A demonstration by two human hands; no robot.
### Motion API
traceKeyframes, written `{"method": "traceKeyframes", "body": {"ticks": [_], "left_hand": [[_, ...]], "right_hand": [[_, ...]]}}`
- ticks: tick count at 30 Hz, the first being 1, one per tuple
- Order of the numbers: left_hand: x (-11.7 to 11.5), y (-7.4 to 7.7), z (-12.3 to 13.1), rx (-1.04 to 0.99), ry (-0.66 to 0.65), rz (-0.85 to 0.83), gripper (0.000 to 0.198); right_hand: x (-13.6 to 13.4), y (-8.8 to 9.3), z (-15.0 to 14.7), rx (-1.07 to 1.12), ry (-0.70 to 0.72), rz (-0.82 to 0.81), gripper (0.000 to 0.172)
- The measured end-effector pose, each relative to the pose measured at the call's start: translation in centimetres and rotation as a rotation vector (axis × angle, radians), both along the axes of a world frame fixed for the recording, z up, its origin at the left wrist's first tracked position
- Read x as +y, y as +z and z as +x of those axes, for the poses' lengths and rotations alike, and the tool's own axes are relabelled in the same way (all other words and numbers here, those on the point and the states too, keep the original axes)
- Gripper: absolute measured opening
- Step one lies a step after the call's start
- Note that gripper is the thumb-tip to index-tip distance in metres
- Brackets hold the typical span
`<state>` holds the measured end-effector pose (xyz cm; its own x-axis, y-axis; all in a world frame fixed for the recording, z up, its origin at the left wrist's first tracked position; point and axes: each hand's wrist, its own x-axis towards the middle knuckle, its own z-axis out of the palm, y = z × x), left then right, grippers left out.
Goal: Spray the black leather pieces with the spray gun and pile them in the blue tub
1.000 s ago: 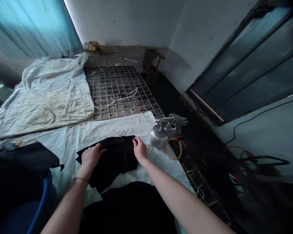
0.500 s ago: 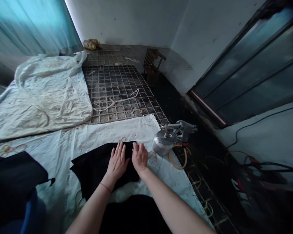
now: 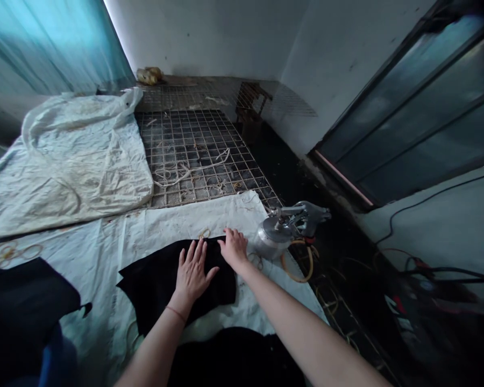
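Observation:
A piece of black cloth (image 3: 157,282) lies flat on a white sheet (image 3: 157,226) in front of me. My left hand (image 3: 192,271) rests palm down on the cloth's right half, fingers stretched out and apart. My right hand (image 3: 234,248) sits at the cloth's far right corner, fingers bent down onto the edge; whether they pinch the fabric I cannot make out. A metal spray gun (image 3: 284,234) with a round cup stands just right of that hand.
A wire mesh grid (image 3: 193,156) with bits of string lies beyond the sheet. A crumpled white cloth (image 3: 64,161) covers the left. More black fabric (image 3: 20,306) lies at the lower left. An orange hose (image 3: 300,266) and cables (image 3: 427,269) trail on the dark floor at right.
My left hand has slid from the cloth's left part over to its right half and flattened. My right hand stays at the far right corner, now a little farther along the edge.

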<state>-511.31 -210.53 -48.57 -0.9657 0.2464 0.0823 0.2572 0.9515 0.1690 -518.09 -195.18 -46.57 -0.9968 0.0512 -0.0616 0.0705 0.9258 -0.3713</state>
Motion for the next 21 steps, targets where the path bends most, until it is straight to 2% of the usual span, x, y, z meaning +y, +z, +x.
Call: {"method": "traceKeyframes", "body": {"ticks": [2, 6, 11, 17, 21], "left_hand": [[0.1, -0.2, 0.1, 0.007, 0.003, -0.004, 0.073], [0.1, -0.5, 0.2, 0.015, 0.013, -0.001, 0.075], [0.1, -0.3, 0.3, 0.025, 0.01, 0.005, 0.075], [0.0, 0.1, 0.3, 0.01, -0.002, -0.001, 0.064], [0.0, 0.1, 0.2, 0.006, -0.011, -0.005, 0.063]], "right_hand": [[-0.3, 0.4, -1.0, -0.075, -0.042, 0.0, 0.023], [-0.6, 0.7, -1.2, -0.105, -0.019, -0.029, 0.009], [-0.8, 0.0, 0.2, -0.017, -0.008, -0.071, 0.012], [-0.3, -1.4, 0.5, -0.04, 0.099, 0.116, 0.025], [-0.5, -1.0, 0.3, 0.021, 0.152, 0.233, 0.033]]}}
